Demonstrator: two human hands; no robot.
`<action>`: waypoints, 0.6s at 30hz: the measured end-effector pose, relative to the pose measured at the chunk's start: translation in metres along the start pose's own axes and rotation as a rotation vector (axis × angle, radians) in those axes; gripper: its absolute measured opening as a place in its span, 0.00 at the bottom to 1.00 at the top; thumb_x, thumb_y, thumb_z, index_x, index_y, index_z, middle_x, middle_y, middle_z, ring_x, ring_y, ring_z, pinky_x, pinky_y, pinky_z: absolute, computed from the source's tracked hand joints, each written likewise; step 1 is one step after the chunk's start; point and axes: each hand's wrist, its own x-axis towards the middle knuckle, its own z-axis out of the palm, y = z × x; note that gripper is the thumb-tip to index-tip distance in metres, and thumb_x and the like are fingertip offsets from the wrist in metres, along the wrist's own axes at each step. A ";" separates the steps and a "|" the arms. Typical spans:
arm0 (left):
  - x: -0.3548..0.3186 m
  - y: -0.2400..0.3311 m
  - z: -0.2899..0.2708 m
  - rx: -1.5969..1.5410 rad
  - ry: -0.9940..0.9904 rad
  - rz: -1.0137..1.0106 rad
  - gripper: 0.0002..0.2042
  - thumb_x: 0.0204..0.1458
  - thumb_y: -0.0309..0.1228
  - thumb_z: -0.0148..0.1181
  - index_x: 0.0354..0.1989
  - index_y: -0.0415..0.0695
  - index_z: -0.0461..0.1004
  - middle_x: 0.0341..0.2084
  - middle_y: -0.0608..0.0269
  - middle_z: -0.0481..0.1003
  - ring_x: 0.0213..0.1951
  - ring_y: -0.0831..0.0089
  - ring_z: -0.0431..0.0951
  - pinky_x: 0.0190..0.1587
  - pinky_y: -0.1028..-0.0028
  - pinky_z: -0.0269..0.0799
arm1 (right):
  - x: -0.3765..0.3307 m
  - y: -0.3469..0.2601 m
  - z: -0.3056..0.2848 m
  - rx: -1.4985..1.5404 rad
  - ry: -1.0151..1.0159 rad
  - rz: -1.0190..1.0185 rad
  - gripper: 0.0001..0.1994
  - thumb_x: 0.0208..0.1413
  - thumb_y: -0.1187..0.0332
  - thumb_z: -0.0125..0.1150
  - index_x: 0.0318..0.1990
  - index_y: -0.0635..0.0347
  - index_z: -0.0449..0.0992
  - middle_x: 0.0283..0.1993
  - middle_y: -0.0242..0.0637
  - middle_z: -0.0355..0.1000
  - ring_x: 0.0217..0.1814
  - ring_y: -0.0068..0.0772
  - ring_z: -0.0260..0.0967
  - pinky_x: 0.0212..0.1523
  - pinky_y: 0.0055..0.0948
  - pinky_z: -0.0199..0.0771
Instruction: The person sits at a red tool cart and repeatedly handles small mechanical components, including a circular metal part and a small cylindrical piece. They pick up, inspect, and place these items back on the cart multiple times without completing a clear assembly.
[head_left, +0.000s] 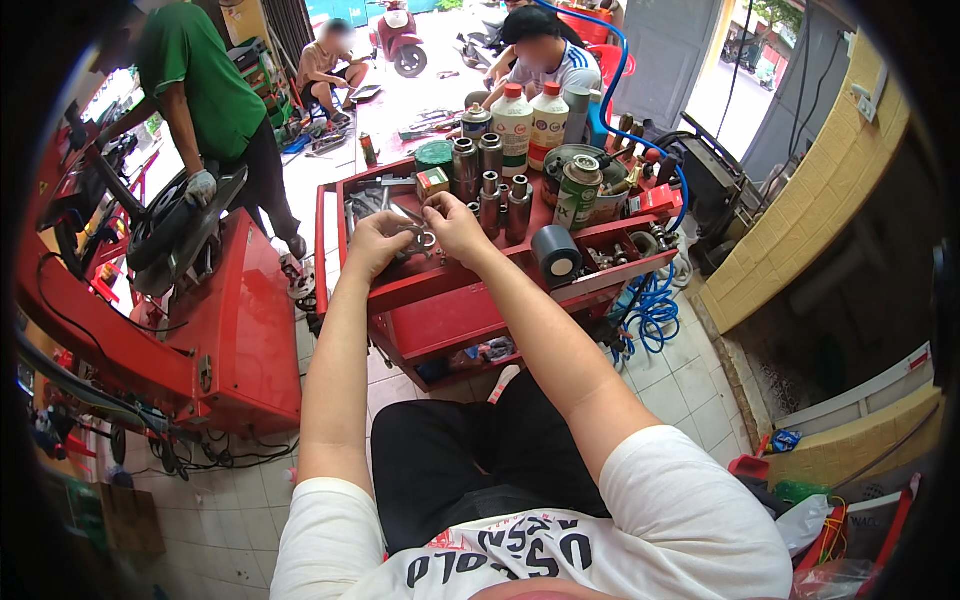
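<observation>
"Where is the wrench (428,241) seen?"
"At eleven o'clock, over the red cart (440,330)."
"Anything gripped?"
"Left hand (379,246) is half-curled, right hand (456,231) pinched; what is held cannot be told."

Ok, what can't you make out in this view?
Head view:
Left hand, right hand: anything pinched, too small to tell.
Lower-shelf items: small, partly hidden by the red cart.
Co-worker in white: lap hidden behind white bottles.
Co-worker in green: head cut off above.

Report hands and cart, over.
Left hand, right hand at red cart; grip details unclear. Metal tools between them. Upright sockets close beside right hand.
</observation>
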 end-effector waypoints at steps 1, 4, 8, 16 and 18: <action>0.002 0.000 0.001 -0.009 0.004 0.011 0.10 0.49 0.23 0.69 0.40 0.37 0.83 0.35 0.61 0.84 0.36 0.76 0.83 0.42 0.74 0.80 | 0.001 0.001 -0.002 0.016 -0.003 -0.005 0.11 0.67 0.67 0.58 0.50 0.65 0.75 0.38 0.39 0.77 0.36 0.25 0.73 0.36 0.31 0.75; -0.001 0.001 0.001 -0.026 0.019 0.026 0.09 0.49 0.23 0.68 0.40 0.37 0.83 0.35 0.61 0.84 0.35 0.76 0.83 0.41 0.75 0.80 | -0.002 -0.001 -0.001 0.071 -0.029 -0.015 0.09 0.67 0.70 0.57 0.50 0.64 0.74 0.38 0.37 0.76 0.35 0.23 0.72 0.35 0.30 0.74; -0.003 0.006 0.002 -0.037 0.010 0.013 0.09 0.50 0.22 0.68 0.41 0.37 0.82 0.34 0.60 0.84 0.34 0.75 0.84 0.39 0.75 0.81 | -0.001 -0.001 -0.004 0.143 -0.068 -0.035 0.08 0.67 0.71 0.57 0.49 0.64 0.74 0.37 0.35 0.75 0.36 0.22 0.70 0.35 0.28 0.73; -0.005 0.003 -0.005 -0.020 -0.012 -0.037 0.10 0.51 0.21 0.68 0.41 0.37 0.80 0.36 0.62 0.83 0.37 0.77 0.82 0.42 0.76 0.79 | -0.002 -0.018 0.001 -0.095 -0.015 0.154 0.17 0.67 0.58 0.62 0.48 0.66 0.76 0.38 0.42 0.79 0.37 0.26 0.76 0.36 0.31 0.77; 0.000 -0.002 0.000 -0.044 -0.009 0.006 0.10 0.50 0.21 0.69 0.41 0.37 0.81 0.34 0.62 0.83 0.34 0.76 0.83 0.38 0.75 0.79 | -0.003 -0.014 -0.003 -0.090 -0.022 0.157 0.17 0.67 0.58 0.61 0.48 0.66 0.76 0.38 0.43 0.79 0.37 0.27 0.76 0.36 0.32 0.77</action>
